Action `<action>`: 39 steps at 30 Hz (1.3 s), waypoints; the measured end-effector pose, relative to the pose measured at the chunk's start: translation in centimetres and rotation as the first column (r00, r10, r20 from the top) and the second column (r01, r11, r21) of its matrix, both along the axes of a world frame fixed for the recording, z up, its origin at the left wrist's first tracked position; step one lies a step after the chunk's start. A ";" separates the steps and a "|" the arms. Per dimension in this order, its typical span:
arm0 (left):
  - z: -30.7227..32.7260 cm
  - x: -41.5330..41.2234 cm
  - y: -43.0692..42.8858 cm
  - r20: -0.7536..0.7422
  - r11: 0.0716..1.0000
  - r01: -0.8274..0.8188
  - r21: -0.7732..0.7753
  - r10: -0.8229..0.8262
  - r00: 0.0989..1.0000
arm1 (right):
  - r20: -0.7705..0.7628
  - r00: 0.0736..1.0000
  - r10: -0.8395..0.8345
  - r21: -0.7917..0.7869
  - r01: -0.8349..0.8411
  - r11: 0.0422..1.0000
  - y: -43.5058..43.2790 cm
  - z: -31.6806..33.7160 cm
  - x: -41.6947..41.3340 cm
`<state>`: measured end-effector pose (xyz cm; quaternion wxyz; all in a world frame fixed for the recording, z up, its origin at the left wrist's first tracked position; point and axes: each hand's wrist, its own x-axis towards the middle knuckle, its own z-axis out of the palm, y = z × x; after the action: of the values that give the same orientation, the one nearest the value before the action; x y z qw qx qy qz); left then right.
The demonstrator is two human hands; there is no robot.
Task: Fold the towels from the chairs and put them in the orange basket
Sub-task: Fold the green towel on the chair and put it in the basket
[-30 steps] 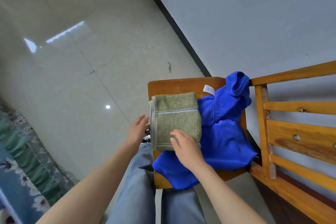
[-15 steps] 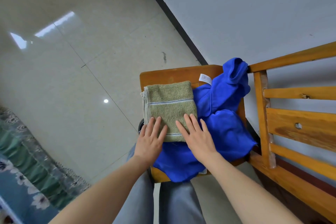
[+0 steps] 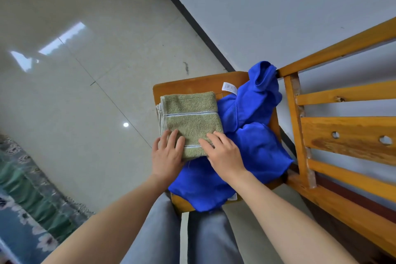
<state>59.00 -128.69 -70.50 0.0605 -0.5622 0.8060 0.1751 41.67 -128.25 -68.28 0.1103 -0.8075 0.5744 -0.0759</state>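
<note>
A folded green towel point(image 3: 190, 118) with pale stripes lies on the left part of a wooden chair seat point(image 3: 192, 82). Beneath and to the right of it sprawls a crumpled blue towel point(image 3: 252, 135) with a white label. My left hand point(image 3: 167, 154) lies flat on the green towel's near left corner, fingers straight. My right hand point(image 3: 222, 152) rests on its near right corner, fingers flat and together, palm over the blue towel. The orange basket is not in view.
The chair's slatted wooden back point(image 3: 342, 124) rises on the right, against a white wall point(image 3: 278, 6). Glossy tiled floor point(image 3: 85, 70) spreads to the left. A patterned teal cloth point(image 3: 27, 199) lies at lower left. My legs in grey trousers point(image 3: 167, 231) are below.
A second ago only my right hand touched the green towel and my left hovered beside it. Now both hands lie flat on its near edge; the towel has stayed in place.
</note>
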 end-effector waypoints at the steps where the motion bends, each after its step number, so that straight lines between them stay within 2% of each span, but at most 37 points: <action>1: 0.2 0.2 -0.2 -0.031 0.998 -0.007 -0.055 0.005 1.000 | 0.007 1.000 -0.003 -0.012 0.003 1.000 0.0 0.4 -0.2; 4: 1.2 0.8 -0.8 -0.142 0.978 0.001 -0.208 -0.032 0.989 | 0.018 1.000 -0.011 -0.035 0.012 0.999 -0.1 1.4 -0.7; 6: 2.6 1.1 -1.4 -0.170 0.967 0.019 -0.253 -0.063 0.983 | 0.026 1.000 -0.013 -0.044 0.014 0.999 -0.3 2.1 -1.1; 10: 6.8 1.3 -2.0 -0.159 0.954 0.058 -0.295 -0.108 0.981 | 0.018 0.998 0.067 -0.087 -0.065 0.994 -1.5 5.3 -1.7; 16: 14.7 2.1 -3.0 -0.118 0.940 0.021 -0.339 -0.065 0.991 | -0.001 0.974 0.228 -0.237 -0.222 0.946 -5.0 12.4 -1.7; 22: 22.0 4.2 -3.6 -0.108 0.885 -0.085 -0.458 0.040 0.993 | -0.098 0.911 0.400 -0.362 -0.407 0.839 -9.1 20.2 0.1; 26: 26.9 7.0 -4.0 -0.115 0.814 -0.135 -0.566 0.084 0.990 | -0.112 0.875 0.471 -0.444 -0.468 0.764 -10.8 26.1 3.2; 29: 30.2 10.2 -3.6 -0.121 0.745 -0.161 -0.648 0.107 0.987 | -0.157 0.842 0.516 -0.534 -0.512 0.673 -11.3 30.1 6.3; 33: 34.2 15.4 -2.7 -0.149 0.622 -0.200 -0.757 0.134 0.980 | -0.184 0.793 0.580 -0.640 -0.545 0.542 -11.7 34.0 11.6; 39: 39.0 25.3 1.8 -0.115 0.513 -0.223 -0.829 0.235 0.965 | -0.206 0.724 0.658 -0.739 -0.556 0.381 -9.9 38.1 22.8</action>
<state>84.30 -126.87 -31.53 -0.2329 -0.6249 0.7099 -0.2265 64.52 -138.15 -30.15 -0.1839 -0.9213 0.1415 -0.3121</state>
